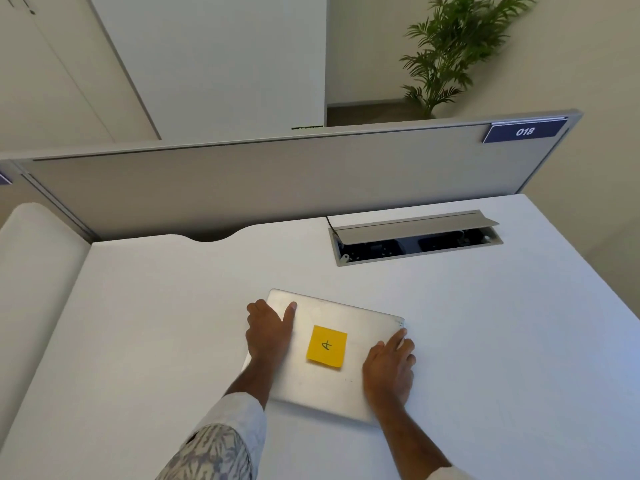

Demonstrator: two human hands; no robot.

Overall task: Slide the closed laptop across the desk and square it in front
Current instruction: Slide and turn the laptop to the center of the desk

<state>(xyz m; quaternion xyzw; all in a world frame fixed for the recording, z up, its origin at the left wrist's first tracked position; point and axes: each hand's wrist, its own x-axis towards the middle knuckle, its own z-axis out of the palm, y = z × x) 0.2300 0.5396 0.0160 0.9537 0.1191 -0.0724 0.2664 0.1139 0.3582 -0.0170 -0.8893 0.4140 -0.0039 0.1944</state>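
A closed silver laptop (332, 317) lies flat on the white desk (485, 341), turned slightly clockwise, with a yellow sticky note (326, 346) on its lid. My left hand (268, 332) grips the laptop's left edge, thumb on the lid and fingers wrapped over the side. On the right edge rests my right hand (389, 370), palm on the lid and fingers curled around the side near the far right corner.
An open cable hatch (415, 237) with a raised grey flap sits in the desk behind the laptop, a black cable at its left end. A grey partition (277, 178) labelled 018 borders the far edge. A white rounded panel (31, 271) stands left.
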